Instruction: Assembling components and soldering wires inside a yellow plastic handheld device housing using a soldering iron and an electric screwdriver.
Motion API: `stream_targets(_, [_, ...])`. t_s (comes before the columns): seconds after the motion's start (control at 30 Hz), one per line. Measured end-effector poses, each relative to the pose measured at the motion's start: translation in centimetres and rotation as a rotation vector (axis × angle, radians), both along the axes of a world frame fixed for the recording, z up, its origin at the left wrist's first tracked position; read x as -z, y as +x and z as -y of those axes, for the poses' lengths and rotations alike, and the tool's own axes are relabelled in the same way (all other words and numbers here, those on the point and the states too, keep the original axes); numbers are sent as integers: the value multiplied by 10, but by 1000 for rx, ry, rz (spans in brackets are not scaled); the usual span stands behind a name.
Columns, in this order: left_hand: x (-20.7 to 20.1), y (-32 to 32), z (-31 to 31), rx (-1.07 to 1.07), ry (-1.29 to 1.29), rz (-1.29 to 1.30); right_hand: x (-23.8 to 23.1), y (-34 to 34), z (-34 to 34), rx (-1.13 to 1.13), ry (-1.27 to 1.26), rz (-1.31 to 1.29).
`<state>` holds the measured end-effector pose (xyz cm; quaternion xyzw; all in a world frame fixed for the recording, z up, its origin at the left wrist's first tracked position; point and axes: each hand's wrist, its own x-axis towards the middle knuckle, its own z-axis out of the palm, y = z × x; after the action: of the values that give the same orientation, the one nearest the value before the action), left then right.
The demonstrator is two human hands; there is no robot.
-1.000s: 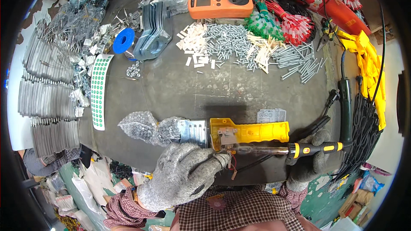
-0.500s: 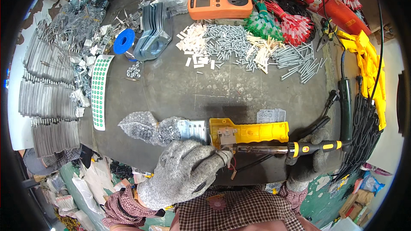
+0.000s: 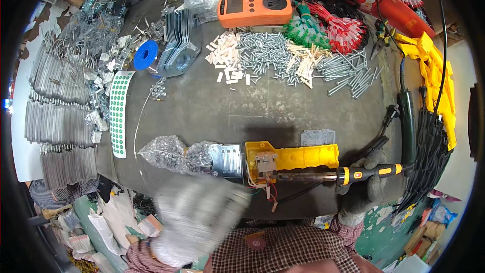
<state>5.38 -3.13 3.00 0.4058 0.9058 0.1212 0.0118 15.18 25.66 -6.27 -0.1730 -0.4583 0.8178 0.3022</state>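
Note:
My right hand [image 3: 373,179], in a grey glove, grips the black-and-yellow handle of a soldering iron [image 3: 343,176]. The iron's metal barrel points left, its end beside a small metal-and-white switch part [image 3: 265,164] in an open yellow handle shell [image 3: 308,156]. Red, green and white wires hang from that part. A shiny metal tube [image 3: 227,161] joins the shell's left end, and bubble wrap [image 3: 174,154] covers its far part. My left hand [image 3: 199,212], also gloved, is smeared by motion below the tube, apart from it. Its fingers cannot be made out.
A thin pale wire [image 3: 135,134] curves down from near a blue spool [image 3: 146,54]. Green-dot stickers [image 3: 117,116] lie at left beside stacked metal strips [image 3: 58,121]. Behind are screws [image 3: 268,50], an orange meter [image 3: 255,10] and red and green leads. Black cables [image 3: 427,162] hang at right.
My left hand has pulled away from the switch part, down and to the left, uncovering the wires. The pale wire now stretches in a long curve toward that hand. The soldering iron has hardly moved.

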Motion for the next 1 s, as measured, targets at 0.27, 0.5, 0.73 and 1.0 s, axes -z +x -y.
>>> stream_targets(0.27, [23,6,-38,246,-52,1,6,6,1,75,-56,29])
stream_targets(0.5, [27,3,-39,301,-26,-33,0,6,-6,-117,-46,-27])
stream_targets(0.73, [26,3,-36,281,66,-34,8,19,-7,-31,152,59])
stream_targets(1.0, [25,5,-34,162,150,90,3,15,3,51,127,39])
